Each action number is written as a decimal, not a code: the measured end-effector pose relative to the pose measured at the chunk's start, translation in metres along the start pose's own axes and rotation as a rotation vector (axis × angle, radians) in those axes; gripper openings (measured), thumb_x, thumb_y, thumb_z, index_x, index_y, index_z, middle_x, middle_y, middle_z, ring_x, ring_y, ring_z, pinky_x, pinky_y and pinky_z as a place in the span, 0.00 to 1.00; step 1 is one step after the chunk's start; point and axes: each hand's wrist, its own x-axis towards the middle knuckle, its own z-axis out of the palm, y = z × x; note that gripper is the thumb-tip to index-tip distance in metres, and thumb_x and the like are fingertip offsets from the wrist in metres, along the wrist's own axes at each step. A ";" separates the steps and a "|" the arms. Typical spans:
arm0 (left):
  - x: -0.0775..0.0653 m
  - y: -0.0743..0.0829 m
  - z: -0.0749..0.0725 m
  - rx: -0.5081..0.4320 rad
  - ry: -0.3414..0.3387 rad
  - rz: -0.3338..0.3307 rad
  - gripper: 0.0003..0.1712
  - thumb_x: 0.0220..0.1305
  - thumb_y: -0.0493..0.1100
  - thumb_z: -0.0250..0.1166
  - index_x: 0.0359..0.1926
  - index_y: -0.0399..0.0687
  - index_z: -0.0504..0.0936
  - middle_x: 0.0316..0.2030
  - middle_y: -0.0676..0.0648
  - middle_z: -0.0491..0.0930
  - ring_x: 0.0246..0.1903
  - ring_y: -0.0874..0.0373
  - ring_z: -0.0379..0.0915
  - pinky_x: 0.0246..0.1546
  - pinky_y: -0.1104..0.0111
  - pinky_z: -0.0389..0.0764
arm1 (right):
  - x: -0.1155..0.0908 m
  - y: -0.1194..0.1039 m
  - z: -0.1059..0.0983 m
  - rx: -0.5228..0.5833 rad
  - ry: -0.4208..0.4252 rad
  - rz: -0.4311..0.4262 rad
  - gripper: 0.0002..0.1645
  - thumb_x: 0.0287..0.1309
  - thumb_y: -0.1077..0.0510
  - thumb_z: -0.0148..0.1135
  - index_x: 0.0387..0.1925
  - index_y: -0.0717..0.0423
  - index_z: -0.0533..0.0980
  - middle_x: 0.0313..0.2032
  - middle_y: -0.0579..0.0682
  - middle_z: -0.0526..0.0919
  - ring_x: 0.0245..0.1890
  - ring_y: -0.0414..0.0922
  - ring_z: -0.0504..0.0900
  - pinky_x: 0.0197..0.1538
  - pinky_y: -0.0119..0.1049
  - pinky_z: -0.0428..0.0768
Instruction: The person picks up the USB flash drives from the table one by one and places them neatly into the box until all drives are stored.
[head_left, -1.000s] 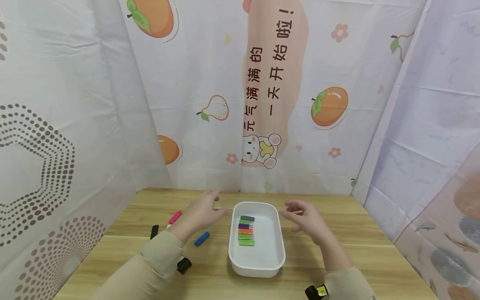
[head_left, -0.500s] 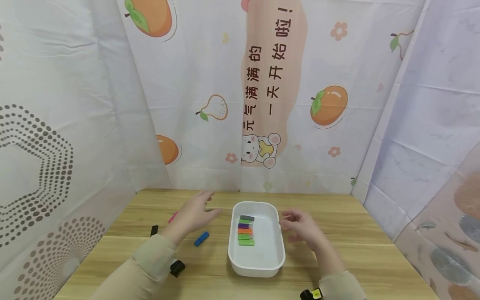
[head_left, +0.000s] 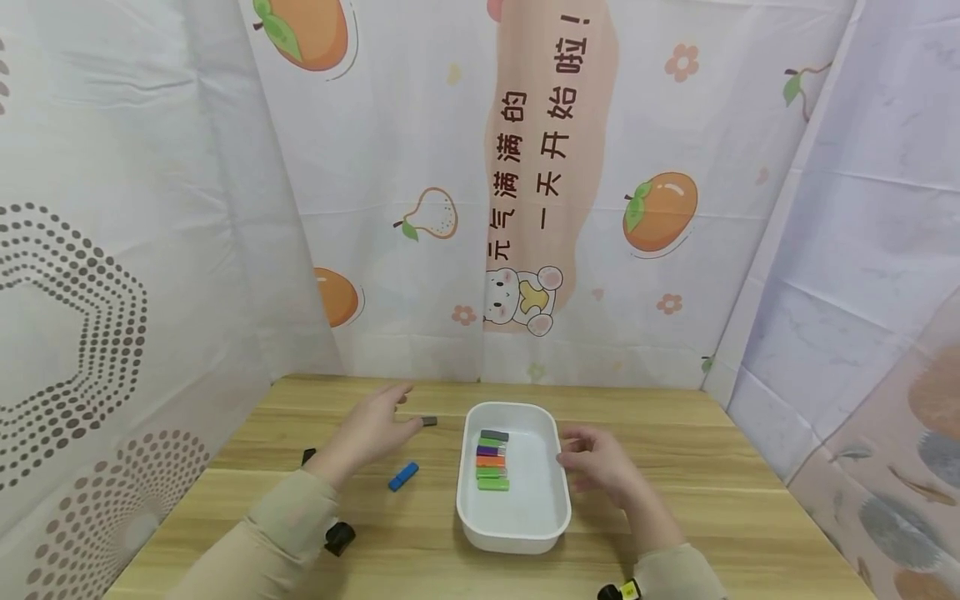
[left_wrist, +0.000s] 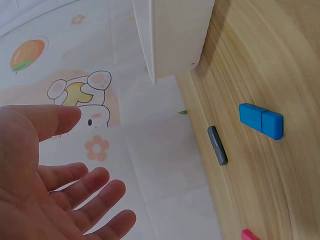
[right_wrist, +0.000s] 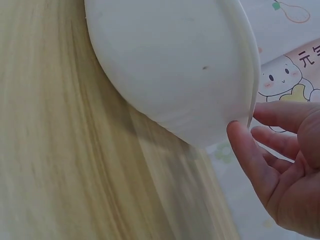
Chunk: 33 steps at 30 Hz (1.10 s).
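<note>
A white plastic bin [head_left: 525, 517] stands on the table. Inside, along its left side, lies a column of small coloured sticks [head_left: 491, 461] in grey, green, purple and orange. My right hand [head_left: 596, 460] pinches the bin's right rim; in the right wrist view the thumb lies on the outer wall and a finger reaches over the edge. My left hand [head_left: 373, 432] hovers left of the bin with fingers spread, holding nothing. Near it lie a small blue capped stick [left_wrist: 261, 121] and a dark grey one [left_wrist: 217, 145].
A black stick [head_left: 308, 455] is partly covered by my left forearm. A pink stick [left_wrist: 248, 235] shows at the bottom edge of the left wrist view, hidden in the head view. Printed curtains [head_left: 420, 292] hang behind the wooden table [head_left: 705, 483].
My left hand has moved left and slightly down, away from the bin, uncovering the grey stick and covering the pink one. My right hand has come in to the bin's rim.
</note>
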 end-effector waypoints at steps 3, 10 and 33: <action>-0.001 -0.003 -0.001 0.013 0.006 0.002 0.38 0.66 0.52 0.67 0.72 0.43 0.69 0.63 0.39 0.75 0.60 0.41 0.74 0.56 0.46 0.77 | -0.001 0.000 0.001 0.007 -0.007 0.002 0.31 0.61 0.66 0.67 0.65 0.69 0.71 0.44 0.62 0.78 0.38 0.51 0.84 0.33 0.50 0.86; -0.001 -0.010 -0.005 0.027 -0.004 0.000 0.38 0.66 0.52 0.68 0.71 0.40 0.69 0.61 0.37 0.76 0.59 0.40 0.74 0.56 0.45 0.76 | -0.005 0.000 0.005 -0.001 -0.009 0.013 0.35 0.60 0.67 0.68 0.67 0.70 0.68 0.40 0.59 0.78 0.35 0.52 0.85 0.31 0.50 0.86; 0.003 -0.029 -0.018 0.052 -0.031 -0.042 0.39 0.68 0.52 0.67 0.72 0.35 0.67 0.61 0.33 0.76 0.58 0.36 0.74 0.56 0.42 0.75 | -0.012 0.002 0.015 0.008 0.044 0.029 0.37 0.62 0.66 0.65 0.71 0.70 0.64 0.35 0.59 0.79 0.25 0.47 0.80 0.27 0.43 0.84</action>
